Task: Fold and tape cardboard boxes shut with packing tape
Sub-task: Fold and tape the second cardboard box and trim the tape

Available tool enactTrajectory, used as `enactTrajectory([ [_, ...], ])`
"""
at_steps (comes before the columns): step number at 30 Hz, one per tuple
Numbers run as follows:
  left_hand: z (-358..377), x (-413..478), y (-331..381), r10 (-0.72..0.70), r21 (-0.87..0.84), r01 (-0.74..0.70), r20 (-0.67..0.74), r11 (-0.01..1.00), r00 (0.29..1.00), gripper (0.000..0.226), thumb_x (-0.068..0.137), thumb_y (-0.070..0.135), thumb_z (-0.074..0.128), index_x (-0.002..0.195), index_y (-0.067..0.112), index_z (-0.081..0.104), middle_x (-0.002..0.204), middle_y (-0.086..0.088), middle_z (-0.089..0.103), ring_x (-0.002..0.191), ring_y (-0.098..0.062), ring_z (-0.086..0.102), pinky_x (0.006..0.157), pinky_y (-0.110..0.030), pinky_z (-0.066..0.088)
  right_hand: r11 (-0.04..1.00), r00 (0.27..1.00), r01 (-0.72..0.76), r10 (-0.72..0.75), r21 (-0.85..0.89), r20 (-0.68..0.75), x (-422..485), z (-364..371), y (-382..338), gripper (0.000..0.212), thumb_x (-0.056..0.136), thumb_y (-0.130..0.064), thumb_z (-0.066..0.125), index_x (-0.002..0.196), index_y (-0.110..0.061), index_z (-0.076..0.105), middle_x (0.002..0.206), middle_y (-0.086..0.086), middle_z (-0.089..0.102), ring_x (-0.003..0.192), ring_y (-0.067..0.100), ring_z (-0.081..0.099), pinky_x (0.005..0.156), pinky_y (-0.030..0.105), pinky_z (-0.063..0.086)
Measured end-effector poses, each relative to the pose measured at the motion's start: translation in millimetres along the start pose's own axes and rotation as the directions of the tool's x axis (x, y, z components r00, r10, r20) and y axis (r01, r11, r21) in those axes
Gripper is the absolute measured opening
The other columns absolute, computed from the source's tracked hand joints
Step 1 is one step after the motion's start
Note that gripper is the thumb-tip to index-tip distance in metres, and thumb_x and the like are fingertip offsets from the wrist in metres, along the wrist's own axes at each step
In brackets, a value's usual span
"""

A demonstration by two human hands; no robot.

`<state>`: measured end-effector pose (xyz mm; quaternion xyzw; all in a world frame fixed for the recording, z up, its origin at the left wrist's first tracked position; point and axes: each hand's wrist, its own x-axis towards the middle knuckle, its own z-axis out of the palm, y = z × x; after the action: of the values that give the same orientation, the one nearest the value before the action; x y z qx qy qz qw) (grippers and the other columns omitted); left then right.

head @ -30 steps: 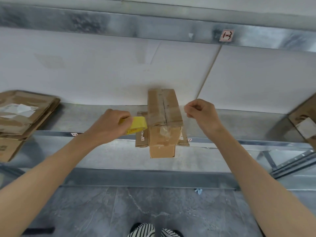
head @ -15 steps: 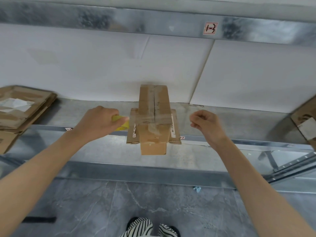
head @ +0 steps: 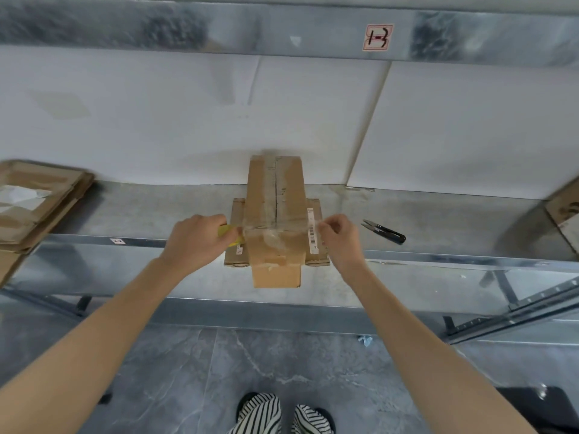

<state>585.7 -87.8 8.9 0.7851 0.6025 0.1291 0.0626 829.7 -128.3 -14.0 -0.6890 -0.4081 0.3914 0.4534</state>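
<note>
The yellow tape roll (head: 231, 237) is mostly hidden behind the left hand (head: 195, 242). The end of the clear tape (head: 266, 225) stretched over the cardboard box (head: 275, 274) is covered by the pinching fingers of the right hand (head: 340, 242). The flat cardboard (head: 237, 214) beneath the box is largely concealed by it. The barcode label (head: 312, 230) bears print too small to be read. A stack of flattened cartons (head: 40, 198) is cut by the left edge, another carton (head: 565, 214) by the right, the striped shoes (head: 260, 415) by the bottom.

Hands (head: 195, 242) apparently stretch tape (head: 275, 226) across box (head: 266, 183).
</note>
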Motion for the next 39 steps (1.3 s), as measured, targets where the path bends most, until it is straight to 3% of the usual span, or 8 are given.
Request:
enactTrajectory([
  [6,14.1,-2.5,5.3,-0.002,-0.053,0.001,-0.014,0.999,1.0,0.048,0.092,0.051,0.048,0.071,0.009,0.055,0.056,-0.003,0.054,0.058,-0.025,0.052,0.053,-0.028,0.028,0.999,1.0,0.015,-0.013,0.052,-0.029,-1.1,32.1,19.7,0.015,0.101,-0.017,0.039,0.089,-0.012,0.046,0.072,-0.001,0.047,0.064,0.014,0.042,0.058,0.031,0.036],
  [9,15.4,-4.2,7.1,-0.035,-0.07,0.033,-0.024,0.997,0.999,0.046,0.092,0.049,0.05,0.071,0.009,0.056,0.056,-0.002,0.053,0.056,-0.023,0.05,0.053,-0.028,0.029,0.994,0.999,0.044,-0.046,-0.102,-0.013,3.5,32.0,25.5,0.01,0.1,-0.017,0.039,0.107,-0.015,0.046,0.086,0.001,0.057,0.077,0.022,0.054,0.066,0.041,0.048],
  [13,17.0,-7.5,17.9,-0.049,-0.107,0.046,-0.023,0.993,0.999,0.043,0.092,0.045,0.053,0.067,0.01,0.055,0.054,0.0,0.05,0.052,-0.016,0.047,0.05,-0.023,0.029,0.763,0.977,0.195,-0.207,-0.617,0.053,18.0,9.4,42.0,0.034,0.097,-0.023,0.046,0.13,-0.015,0.046,0.123,0.008,0.054,0.112,0.029,0.049,0.094,0.042,0.041],
  [16,20.9,-8.6,24.4,-0.055,-0.132,0.052,-0.018,0.99,0.998,0.043,0.092,0.045,0.053,0.066,0.011,0.054,0.053,0.0,0.051,0.053,-0.019,0.051,0.051,-0.025,0.031,0.656,0.968,0.163,-0.25,-0.737,-0.008,39.8,-25.6,47.7,0.04,0.097,-0.031,0.047,0.135,-0.019,0.044,0.134,0.006,0.046,0.124,0.027,0.039,0.102,0.041,0.03],
  [23,25.8,-11.4,41.1,-0.112,-0.158,0.109,-0.012,0.981,0.994,0.051,0.087,0.058,0.046,0.064,0.013,0.053,0.052,0.002,0.05,0.055,-0.018,0.052,0.05,-0.026,0.033,0.51,0.998,0.024,-0.061,-0.86,-0.008,69.6,-101.6,82.6,0.038,0.094,-0.035,0.05,0.123,-0.011,0.051,0.128,0.012,0.044,0.119,0.031,0.038,0.097,0.043,0.032],
  [28,29.0,-14.8,59.4,-0.134,-0.149,0.128,-0.027,0.98,0.991,0.045,0.092,0.047,0.052,0.06,0.015,0.049,0.051,0.003,0.049,0.053,-0.014,0.048,0.049,-0.027,0.031,0.504,0.996,0.078,-0.07,-0.86,0.049,74.3,-111.7,80.6,0.029,0.101,-0.025,0.039,0.112,-0.002,0.053,0.119,0.016,0.051,0.111,0.032,0.045,0.092,0.041,0.037],
  [35,39.4,-13.1,93.2,-0.043,-0.198,0.039,-0.017,0.979,0.999,0.056,0.09,0.058,0.047,0.058,0.012,0.045,0.05,0.0,0.046,0.051,-0.019,0.047,0.048,-0.028,0.028,0.853,0.965,0.183,-0.252,-0.489,-0.079,48.1,-99.3,17.1,0.012,0.101,-0.025,0.036,0.097,-0.016,0.041,0.077,0.014,0.065,0.066,0.034,0.059,0.062,0.046,0.051],
  [39,41.4,-2.4,115.2,-0.02,-0.24,0.03,0.045,0.97,0.999,0.05,0.092,0.053,0.047,0.066,0.011,0.054,0.06,0.0,0.052,0.058,-0.017,0.05,0.053,-0.028,0.032,0.803,0.922,0.328,-0.388,-0.497,-0.018,17.4,-68.8,-30.2,0.017,0.1,-0.022,0.037,0.104,-0.011,0.05,0.086,0.011,0.063,0.076,0.031,0.055,0.063,0.038,0.042],
])
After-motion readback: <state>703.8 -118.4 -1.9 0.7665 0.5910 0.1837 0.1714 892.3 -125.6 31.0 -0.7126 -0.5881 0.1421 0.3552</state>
